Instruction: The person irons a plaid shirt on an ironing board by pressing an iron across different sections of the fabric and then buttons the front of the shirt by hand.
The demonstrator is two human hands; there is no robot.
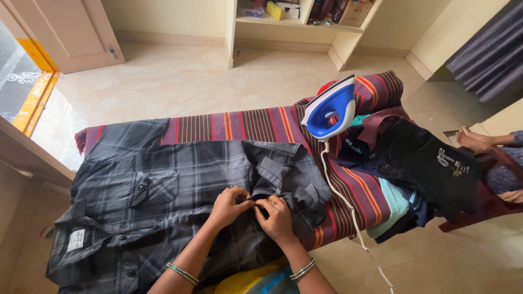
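A dark grey checked shirt (pixel 163 190) lies spread on a table covered with a striped maroon cloth (pixel 245 124). My left hand (pixel 229 206) and my right hand (pixel 278 216) meet at the shirt's front edge near its lower part, both pinching the fabric close together. Each wrist wears a bangle. A blue and white iron (pixel 328 110) stands upright on the cloth beyond my right hand, its white cord (pixel 348 207) trailing down over the table's edge.
A pile of dark and teal clothes (pixel 414 163) sits at the table's right end. A seated person's feet (pixel 474 140) show at the far right. An open door (pixel 65 32) and shelves (pixel 294 16) stand beyond the tiled floor.
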